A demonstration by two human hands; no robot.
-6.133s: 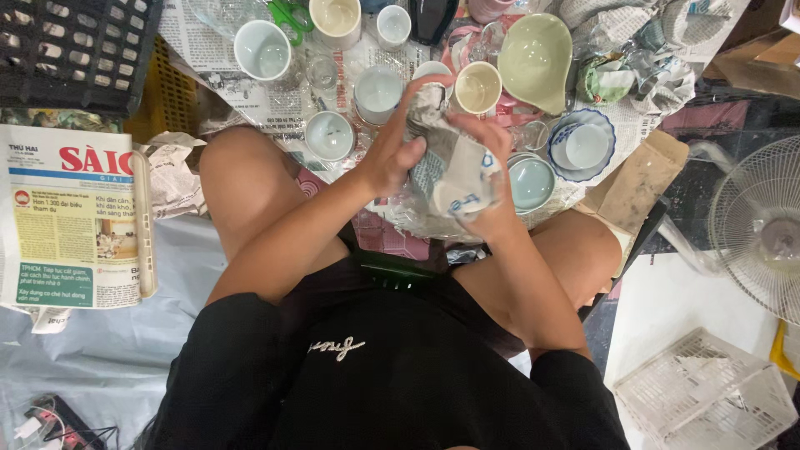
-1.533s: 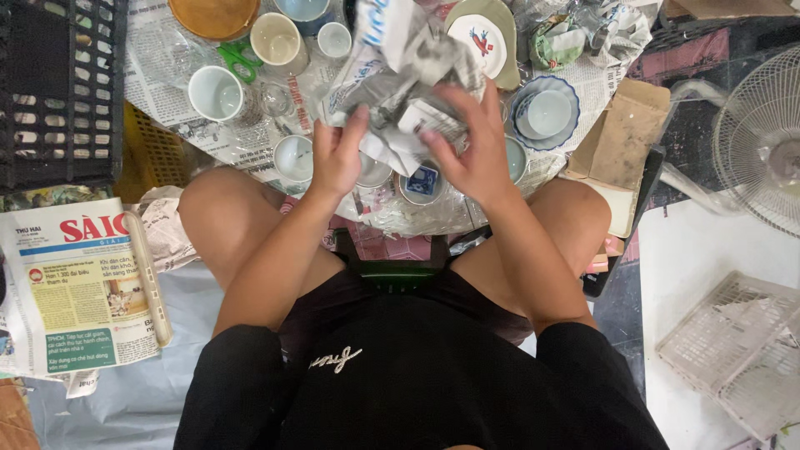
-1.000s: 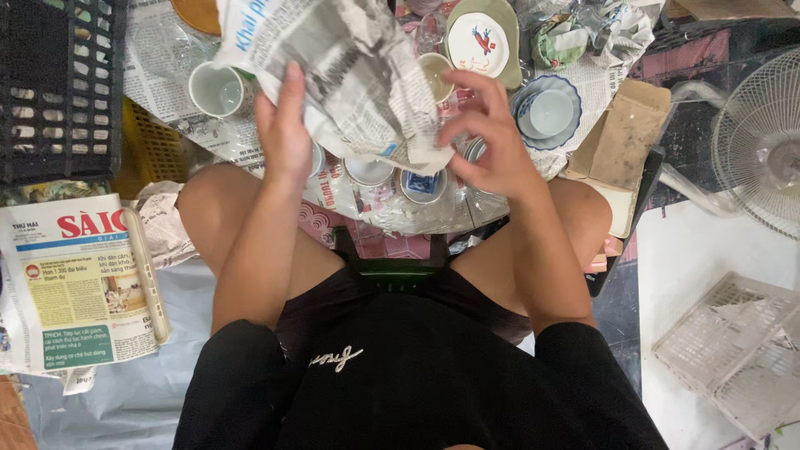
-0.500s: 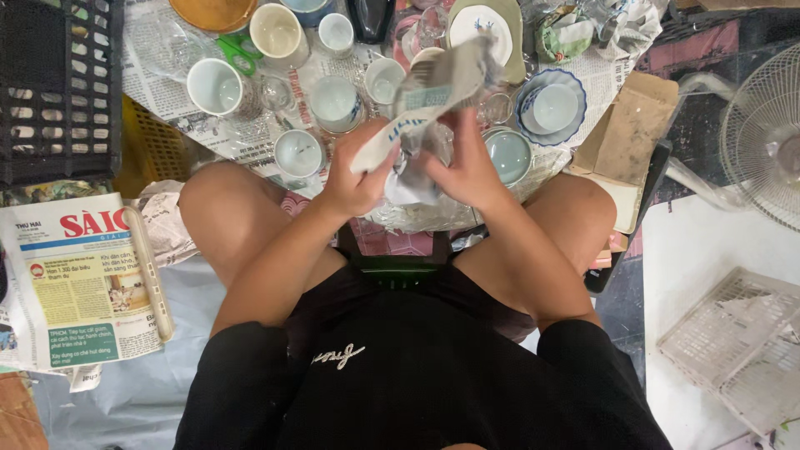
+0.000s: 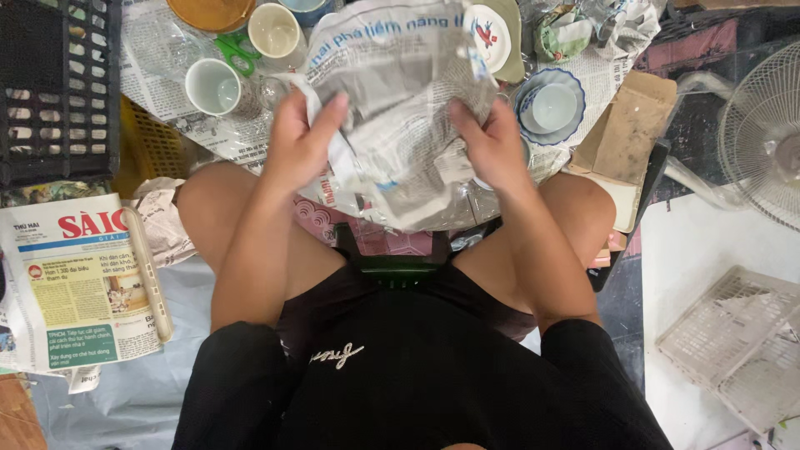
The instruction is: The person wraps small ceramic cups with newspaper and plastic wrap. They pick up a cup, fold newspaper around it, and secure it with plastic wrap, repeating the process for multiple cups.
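1. The person is sitting with knees apart, looking down at a floor spread with newspaper and crockery.
2. The left hand (image 5: 298, 143) is closing its fingers on the left edge of a crumpled newspaper sheet (image 5: 400, 108), thumb pressing into the paper.
3. The right hand (image 5: 493, 148) is gripping the right edge of the same sheet, fingers curled over the fold.
4. The sheet is hanging between the two hands, held up above the knees and bulging toward the camera; whether anything is wrapped inside it cannot be told.
5. A white mug (image 5: 213, 87) is standing upright on the spread paper, well to the left of the left hand, with green scissors (image 5: 236, 52) lying just beside it.
6. A cream mug (image 5: 277, 32) is standing near the top edge, just beyond the scissors.
7. A blue-rimmed bowl (image 5: 550, 105) with a smaller cup nested in it is sitting just beyond the right hand.
8. A white saucer with a red bird (image 5: 488, 35) is lying near the sheet's upper right corner.
9. A black plastic crate (image 5: 52, 83) is standing at the far left.
10. A folded newspaper (image 5: 79, 279) is lying beside the left knee.
11. A white fan (image 5: 762, 133) is standing at the right edge.
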